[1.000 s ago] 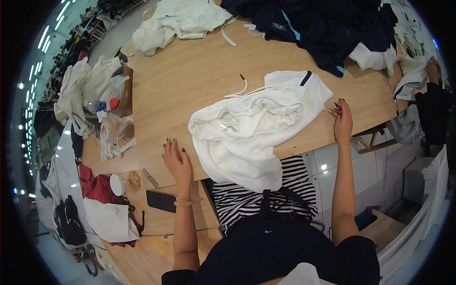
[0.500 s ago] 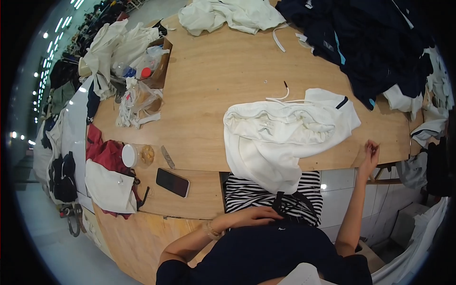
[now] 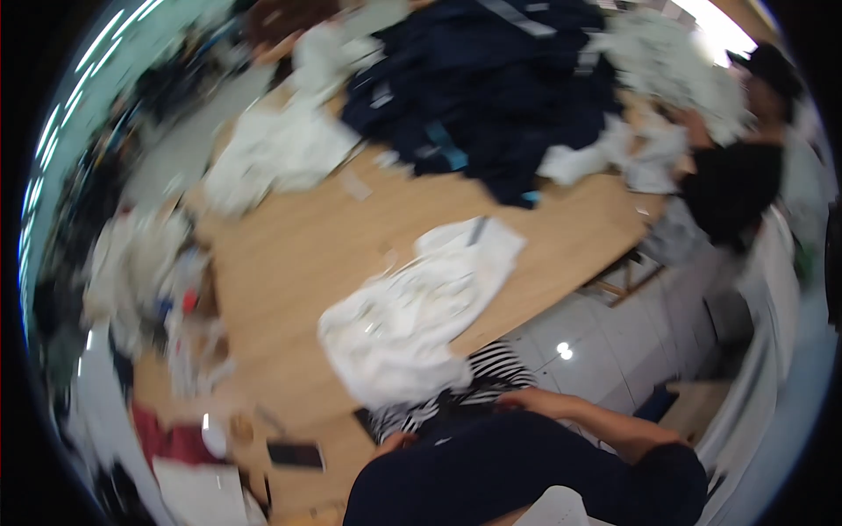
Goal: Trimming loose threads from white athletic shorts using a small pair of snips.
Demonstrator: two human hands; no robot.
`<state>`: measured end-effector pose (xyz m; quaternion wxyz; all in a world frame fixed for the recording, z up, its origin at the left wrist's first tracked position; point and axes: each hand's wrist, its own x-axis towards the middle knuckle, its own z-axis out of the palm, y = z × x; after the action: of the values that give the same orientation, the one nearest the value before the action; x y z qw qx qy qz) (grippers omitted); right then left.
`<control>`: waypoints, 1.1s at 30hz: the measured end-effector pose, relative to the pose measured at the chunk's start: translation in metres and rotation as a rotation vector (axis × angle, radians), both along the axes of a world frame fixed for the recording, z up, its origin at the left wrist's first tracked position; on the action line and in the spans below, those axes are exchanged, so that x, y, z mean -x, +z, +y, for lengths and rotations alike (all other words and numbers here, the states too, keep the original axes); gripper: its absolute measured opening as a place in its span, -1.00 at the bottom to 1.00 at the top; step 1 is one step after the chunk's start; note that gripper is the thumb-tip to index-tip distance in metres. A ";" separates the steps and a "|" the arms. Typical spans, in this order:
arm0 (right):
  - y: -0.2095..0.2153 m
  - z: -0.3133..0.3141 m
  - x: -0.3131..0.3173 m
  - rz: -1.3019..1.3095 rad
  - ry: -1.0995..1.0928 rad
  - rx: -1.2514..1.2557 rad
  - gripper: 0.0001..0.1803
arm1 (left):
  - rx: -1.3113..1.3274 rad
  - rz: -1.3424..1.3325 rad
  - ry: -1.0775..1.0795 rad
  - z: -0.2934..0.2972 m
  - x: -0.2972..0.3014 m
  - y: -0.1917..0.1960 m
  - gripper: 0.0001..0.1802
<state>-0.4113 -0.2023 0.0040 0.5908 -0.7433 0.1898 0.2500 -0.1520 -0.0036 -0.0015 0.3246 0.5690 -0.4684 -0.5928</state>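
Observation:
A white drawstring garment (image 3: pixel 399 329) with a gathered waist lies crumpled on the table's near edge, its lower part hanging towards my lap. My left hand (image 3: pixel 396 444) rests low at my waist, mostly covered by my dark shirt. On the other side, my right hand (image 3: pixel 519 400) is at my lap beside the black-and-white striped cloth (image 3: pixel 504 366). Both hands are apart from the white garment. Motion smears the picture, and the fingers of both are too hidden or blurred to read.
A large navy garment pile (image 3: pixel 491 88) covers the table's far side, with white garments (image 3: pixel 281 149) left of it. A phone (image 3: pixel 296 455), a plastic bag (image 3: pixel 197 351) and red cloth (image 3: pixel 180 443) lie at left. A person in black (image 3: pixel 732 188) is at far right.
The whole view has swung, so the table sits lower and further left. My right hand has come from the table's right edge to my lap. A person at far right has come into view.

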 end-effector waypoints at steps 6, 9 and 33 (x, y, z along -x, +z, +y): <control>-0.010 0.017 -0.001 -0.086 -0.088 0.269 -0.77 | 0.163 -0.006 -0.336 -0.070 0.013 -0.006 -0.74; -0.003 0.022 0.002 -0.213 -0.127 0.359 -0.81 | 0.184 -0.032 -0.366 -0.072 0.013 -0.003 -0.75; -0.075 -0.022 -0.012 -0.319 0.124 -0.246 -0.66 | 0.273 -0.340 -0.145 -0.027 -0.004 -0.009 -0.76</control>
<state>-0.3998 -0.2247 -0.0709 0.6830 -0.7060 0.0160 0.1864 -0.1484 -0.0310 -0.0109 0.2715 0.5765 -0.6318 -0.4414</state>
